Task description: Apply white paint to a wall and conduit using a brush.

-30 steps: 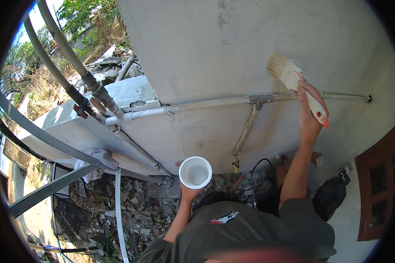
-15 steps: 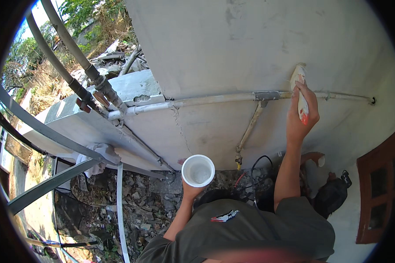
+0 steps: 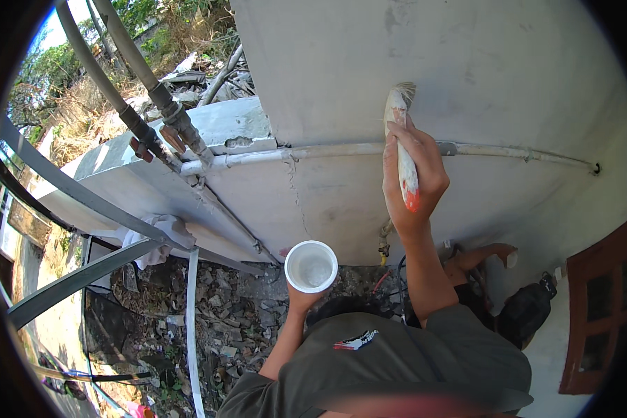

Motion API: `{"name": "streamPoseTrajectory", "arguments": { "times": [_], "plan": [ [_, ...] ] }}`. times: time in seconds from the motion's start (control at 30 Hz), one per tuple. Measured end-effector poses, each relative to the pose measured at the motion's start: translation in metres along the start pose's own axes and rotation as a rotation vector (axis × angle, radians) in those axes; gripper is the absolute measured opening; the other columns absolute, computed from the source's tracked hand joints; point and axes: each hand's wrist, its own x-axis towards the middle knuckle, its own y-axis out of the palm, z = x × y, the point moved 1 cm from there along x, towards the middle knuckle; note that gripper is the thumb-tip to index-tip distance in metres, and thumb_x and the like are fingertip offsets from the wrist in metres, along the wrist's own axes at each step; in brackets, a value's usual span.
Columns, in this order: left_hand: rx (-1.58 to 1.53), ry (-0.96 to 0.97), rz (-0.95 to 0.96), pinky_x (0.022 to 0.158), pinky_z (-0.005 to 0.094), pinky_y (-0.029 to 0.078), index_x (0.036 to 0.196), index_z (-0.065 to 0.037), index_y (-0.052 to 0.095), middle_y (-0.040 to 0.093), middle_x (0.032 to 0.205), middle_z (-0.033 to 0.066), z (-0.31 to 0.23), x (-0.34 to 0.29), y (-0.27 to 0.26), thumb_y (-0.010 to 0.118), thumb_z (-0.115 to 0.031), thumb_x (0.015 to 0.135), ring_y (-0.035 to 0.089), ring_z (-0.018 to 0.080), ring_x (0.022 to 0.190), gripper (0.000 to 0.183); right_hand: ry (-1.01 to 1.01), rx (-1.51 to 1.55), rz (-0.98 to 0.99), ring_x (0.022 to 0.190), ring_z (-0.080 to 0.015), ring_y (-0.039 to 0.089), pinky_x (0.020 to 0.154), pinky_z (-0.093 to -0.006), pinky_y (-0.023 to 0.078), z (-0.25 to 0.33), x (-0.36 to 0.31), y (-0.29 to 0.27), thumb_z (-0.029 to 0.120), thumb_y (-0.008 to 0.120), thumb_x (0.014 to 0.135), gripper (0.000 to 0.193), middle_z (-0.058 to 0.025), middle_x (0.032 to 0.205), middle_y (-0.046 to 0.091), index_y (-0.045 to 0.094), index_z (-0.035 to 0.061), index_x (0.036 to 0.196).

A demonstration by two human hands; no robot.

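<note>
My right hand (image 3: 421,171) is closed around a paintbrush (image 3: 407,164) with a pale, paint-spattered handle and a red end. Its bristles (image 3: 405,90) are at the grey-white wall (image 3: 494,76), bent to the right, just above a pipe (image 3: 338,150). Lower and to the left, my left hand (image 3: 302,298) grips a round white plastic tub (image 3: 311,244) from below and behind. Its open mouth faces up, and inside is something whitish, perhaps paint. The tub hides most of my left fingers.
Two upright pipes with valves (image 3: 173,136) join the horizontal pipe at left. Grey metal bars (image 3: 83,282) cross the left side above rubble ground (image 3: 223,327). At lower right are a bare limb (image 3: 477,258), a dark bulky thing (image 3: 526,313) and a brown-framed window or door (image 3: 575,334).
My right hand has moved left along the wall with the paintbrush, and the bristles now bend right. The view has shifted slightly; my left hand still holds the tub.
</note>
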Motion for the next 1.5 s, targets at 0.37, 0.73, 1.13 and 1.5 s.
{"name": "streamPoseTrajectory", "arguments": {
  "times": [0.37,0.73,1.13,1.5],
  "plan": [
    [0.118,0.014,-0.088,0.103,0.0397,0.045,0.137,-0.004,0.046,0.058,0.130,0.0109,-0.015,-0.004,-0.013,0.094,-0.015,0.061,0.057,0.0242,0.120,0.091,0.038,0.381,0.134,0.093,-0.0248,0.071,0.079,-0.0318,0.055,0.042,-0.002,0.044,-0.003,0.070,0.085,0.019,-0.0167,0.102,0.071,0.072,0.0007,0.104],
    [-0.070,0.040,-0.100,0.100,0.0391,0.046,0.123,-0.002,0.058,0.065,0.122,0.0124,-0.077,-0.005,0.000,0.076,0.001,0.064,0.061,0.0248,0.114,0.061,0.148,0.616,0.377,0.100,-0.0208,0.068,0.088,-0.0310,0.052,-0.013,-0.017,0.042,0.002,0.071,0.088,0.016,-0.0116,0.105,0.073,0.072,0.0003,0.104],
    [0.036,0.075,-0.096,0.097,0.0376,0.048,0.121,-0.001,0.058,0.064,0.121,0.0129,-0.059,0.014,0.025,0.075,0.003,0.067,0.061,0.0234,0.111,0.056,0.358,0.381,0.325,0.100,-0.0176,0.067,0.090,-0.0309,0.051,-0.079,-0.012,-0.050,0.001,0.071,0.088,0.016,-0.0111,0.106,0.073,0.072,-0.0007,0.104],
    [0.026,0.095,-0.068,0.101,0.0381,0.047,0.134,-0.003,0.049,0.062,0.124,0.0096,-0.031,0.020,0.037,0.090,-0.010,0.064,0.060,0.0225,0.115,0.081,0.586,0.398,0.032,0.099,-0.0184,0.065,0.086,-0.0324,0.057,-0.129,-0.006,-0.125,0.002,0.065,0.093,0.017,-0.0113,0.107,0.067,0.067,-0.0076,0.107]
  ]
}}
